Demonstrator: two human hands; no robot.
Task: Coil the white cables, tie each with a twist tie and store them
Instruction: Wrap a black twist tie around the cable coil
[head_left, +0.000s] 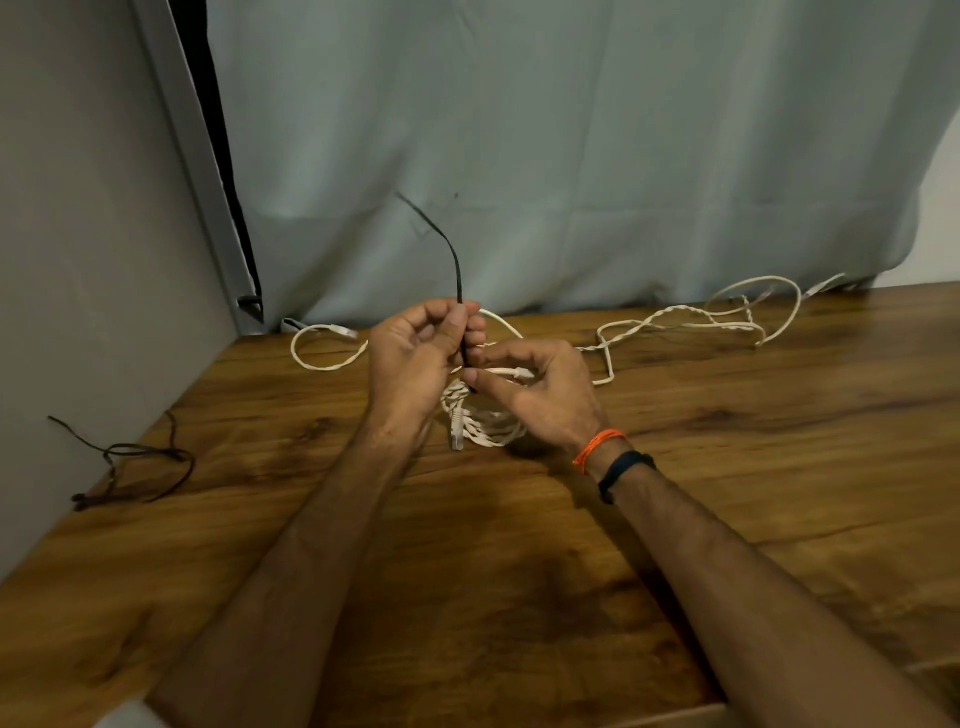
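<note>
A coiled white cable (485, 426) hangs between my hands just above the wooden table (727, 493), one plug dangling at its lower left. My left hand (415, 358) pinches a black twist tie (452, 249) between thumb and fingers; the tie's long end sticks up and curves left. My right hand (540, 389) pinches the tie's lower end against the coil, with a white plug beside its fingers. A loose stretch of white cable (322, 358) loops out to the left behind my left hand.
A second, uncoiled white cable (701, 317) sprawls across the back right of the table. Several black twist ties (135, 457) lie near the left edge by the grey wall. A pale curtain hangs behind the table.
</note>
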